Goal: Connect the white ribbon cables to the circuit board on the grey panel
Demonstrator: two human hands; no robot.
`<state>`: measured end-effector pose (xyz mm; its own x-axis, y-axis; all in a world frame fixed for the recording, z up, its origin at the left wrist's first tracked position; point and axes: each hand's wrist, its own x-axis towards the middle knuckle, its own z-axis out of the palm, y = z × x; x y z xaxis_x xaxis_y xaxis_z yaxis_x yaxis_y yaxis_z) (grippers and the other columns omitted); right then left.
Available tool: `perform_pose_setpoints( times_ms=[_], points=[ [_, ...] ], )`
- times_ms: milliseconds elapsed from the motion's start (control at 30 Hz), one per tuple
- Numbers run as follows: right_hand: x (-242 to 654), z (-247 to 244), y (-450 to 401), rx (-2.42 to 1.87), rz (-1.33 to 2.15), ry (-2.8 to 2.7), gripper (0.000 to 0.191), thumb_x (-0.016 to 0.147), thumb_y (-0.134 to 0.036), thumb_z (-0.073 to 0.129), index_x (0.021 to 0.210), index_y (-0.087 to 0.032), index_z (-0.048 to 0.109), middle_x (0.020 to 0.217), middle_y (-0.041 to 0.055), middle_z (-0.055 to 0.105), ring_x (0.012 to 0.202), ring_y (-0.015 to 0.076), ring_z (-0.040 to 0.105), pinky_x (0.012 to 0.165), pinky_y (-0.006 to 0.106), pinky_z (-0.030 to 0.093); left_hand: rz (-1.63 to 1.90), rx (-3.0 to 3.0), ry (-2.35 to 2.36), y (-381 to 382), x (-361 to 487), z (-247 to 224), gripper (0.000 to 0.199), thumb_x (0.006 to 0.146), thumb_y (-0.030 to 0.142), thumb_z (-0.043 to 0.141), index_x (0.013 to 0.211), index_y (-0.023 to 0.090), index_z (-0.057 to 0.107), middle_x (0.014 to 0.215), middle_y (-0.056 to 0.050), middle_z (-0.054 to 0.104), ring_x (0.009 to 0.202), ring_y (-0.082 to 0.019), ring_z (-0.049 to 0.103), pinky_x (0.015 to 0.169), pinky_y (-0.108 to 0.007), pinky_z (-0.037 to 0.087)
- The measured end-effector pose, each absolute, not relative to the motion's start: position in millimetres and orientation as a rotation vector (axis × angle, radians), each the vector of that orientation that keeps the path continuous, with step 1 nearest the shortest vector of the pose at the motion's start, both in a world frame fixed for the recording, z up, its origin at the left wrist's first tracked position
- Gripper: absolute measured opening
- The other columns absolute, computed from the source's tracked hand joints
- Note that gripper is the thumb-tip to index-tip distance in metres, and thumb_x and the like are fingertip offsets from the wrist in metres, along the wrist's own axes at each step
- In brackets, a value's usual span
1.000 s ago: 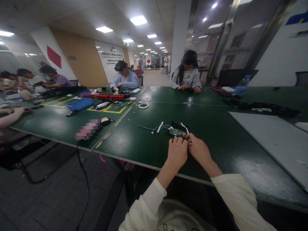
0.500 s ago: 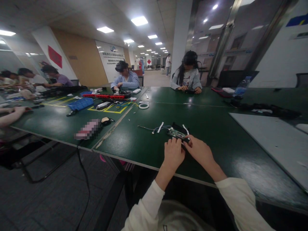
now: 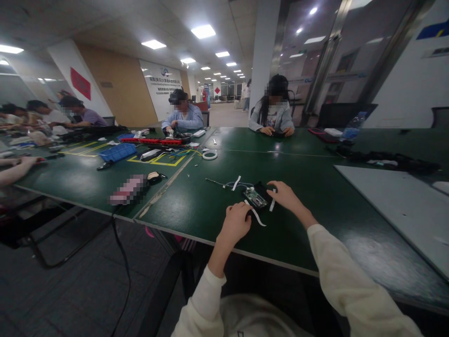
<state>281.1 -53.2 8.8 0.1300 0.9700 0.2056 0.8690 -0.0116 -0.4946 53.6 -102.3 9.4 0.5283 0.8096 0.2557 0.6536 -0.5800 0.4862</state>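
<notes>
A small green circuit board [image 3: 255, 197] lies on the dark green table, against a black casing [image 3: 261, 188]. Just left of the board's near edge is my left hand [image 3: 234, 223], its fingers bent and parted from the thumb. A curled white strip [image 3: 258, 216] runs by those fingertips; contact is unclear. My right hand [image 3: 286, 195] is at the casing's right side, thumb and forefinger apart. Another white strip [image 3: 272, 204] hangs by that thumb. Thin wires [image 3: 229, 185] lead left from the board, with a third white strip [image 3: 236, 183] across them.
A phone-like pink item [image 3: 129, 188] and a blue basket [image 3: 118, 152] are to the left. A roll of white tape [image 3: 209, 155] lies farther back. On the right is a grey panel [image 3: 382, 201]. Two people sit across the table.
My hands have drawn apart, the left moving left and the right moving up and right. The board has turned and shows more of itself, and a white strip now curls before it.
</notes>
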Motion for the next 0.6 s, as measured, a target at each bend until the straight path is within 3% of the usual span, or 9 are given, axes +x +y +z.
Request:
perform_pose_setpoints(
  times_ms=[367, 600],
  points=[
    [271, -3, -54, -1.767, 0.388, -1.797, 0.044, 0.086, -0.032, 0.046, 0.128, -0.019, 0.046, 0.134, 0.0088, 0.044, 0.123, 0.0226, 0.041, 0.102, 0.041, 0.034, 0.731, 2.385, 1.255, -69, 24, 1, 0.041, 0.08, 0.004, 0.043, 0.108, 0.027, 0.061, 0.117, -0.001, 0.06, 0.119, -0.016, 0.045, 0.105, -0.043, 0.028],
    [267, -3, -57, -1.783, 0.38, -1.83, 0.043, 0.086, -0.032, 0.044, 0.126, -0.017, 0.048, 0.128, 0.0105, 0.047, 0.117, 0.022, 0.045, 0.099, 0.039, 0.037, 0.844, 2.308, 1.382, -73, 27, -4, 0.049, 0.082, 0.008, 0.044, 0.129, 0.021, 0.044, 0.129, -0.006, 0.051, 0.12, -0.017, 0.046, 0.105, -0.038, 0.033]
  ],
)
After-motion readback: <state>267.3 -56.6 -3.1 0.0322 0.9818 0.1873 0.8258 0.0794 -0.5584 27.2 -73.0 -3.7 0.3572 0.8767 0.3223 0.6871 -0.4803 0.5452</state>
